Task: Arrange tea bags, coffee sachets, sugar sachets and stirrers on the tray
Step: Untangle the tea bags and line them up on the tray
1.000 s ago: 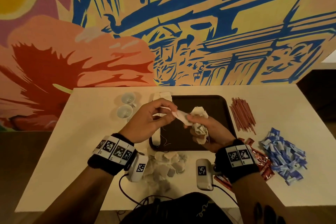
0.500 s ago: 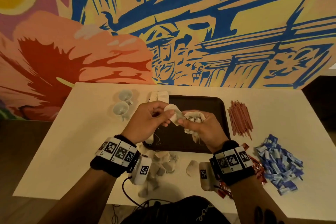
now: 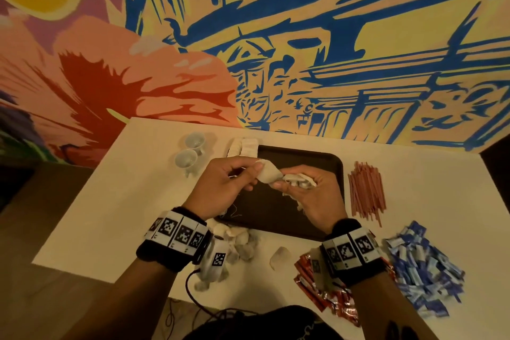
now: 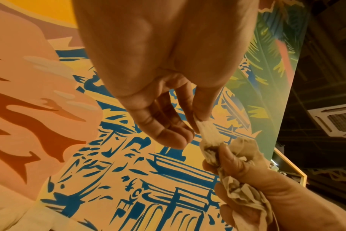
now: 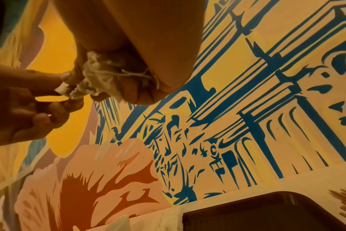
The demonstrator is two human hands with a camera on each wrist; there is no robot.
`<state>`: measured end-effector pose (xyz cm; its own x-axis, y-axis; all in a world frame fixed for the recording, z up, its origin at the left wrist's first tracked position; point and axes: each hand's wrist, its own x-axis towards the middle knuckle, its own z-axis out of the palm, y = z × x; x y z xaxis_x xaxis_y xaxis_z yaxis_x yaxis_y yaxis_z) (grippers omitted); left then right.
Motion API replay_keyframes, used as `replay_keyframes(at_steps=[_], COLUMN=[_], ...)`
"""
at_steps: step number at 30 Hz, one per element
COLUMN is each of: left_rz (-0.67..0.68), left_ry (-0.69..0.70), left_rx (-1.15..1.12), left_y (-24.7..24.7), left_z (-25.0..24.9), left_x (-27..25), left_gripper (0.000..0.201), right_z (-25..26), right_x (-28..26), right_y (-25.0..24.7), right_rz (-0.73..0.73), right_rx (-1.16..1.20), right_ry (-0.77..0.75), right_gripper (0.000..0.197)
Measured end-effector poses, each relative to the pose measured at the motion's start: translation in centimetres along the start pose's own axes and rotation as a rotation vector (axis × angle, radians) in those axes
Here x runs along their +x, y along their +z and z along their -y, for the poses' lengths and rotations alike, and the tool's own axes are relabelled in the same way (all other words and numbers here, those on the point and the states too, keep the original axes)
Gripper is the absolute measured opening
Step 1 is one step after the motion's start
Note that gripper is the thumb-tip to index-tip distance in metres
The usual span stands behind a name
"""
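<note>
Both hands are raised above the dark tray. My left hand pinches one end of a pale tea bag between thumb and forefinger. My right hand grips a crumpled bunch of tea bags with tangled strings and also pinches the other end of that tea bag. More tea bags lie in a loose heap in front of the tray, one apart. A row of tea bags sits at the tray's far left corner.
Reddish stirrers lie right of the tray. Blue sugar sachets are heaped at the near right, red coffee sachets beside my right wrist. Two small white cups stand left of the tray. A painted wall rises behind the table.
The hands have drawn closer together over the tray while working on the tea bag. One tea bag now lies alone on the table in front of the tray.
</note>
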<state>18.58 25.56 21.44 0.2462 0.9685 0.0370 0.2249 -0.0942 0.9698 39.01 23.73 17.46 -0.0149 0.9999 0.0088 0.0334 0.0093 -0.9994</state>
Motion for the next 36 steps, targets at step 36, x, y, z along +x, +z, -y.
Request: replay_keyframes(at_steps=[36], left_rz=[0.378], left_ry=[-0.344], left_rx=[0.710], left_y=[-6.6], left_z=[21.0], left_x=[11.8], left_gripper=[0.010], right_z=[-6.3], right_x=[4.3], right_y=[4.2], right_rz=[-0.201], right_rx=[0.377], right_ry=[0.779], right_gripper=[0.051])
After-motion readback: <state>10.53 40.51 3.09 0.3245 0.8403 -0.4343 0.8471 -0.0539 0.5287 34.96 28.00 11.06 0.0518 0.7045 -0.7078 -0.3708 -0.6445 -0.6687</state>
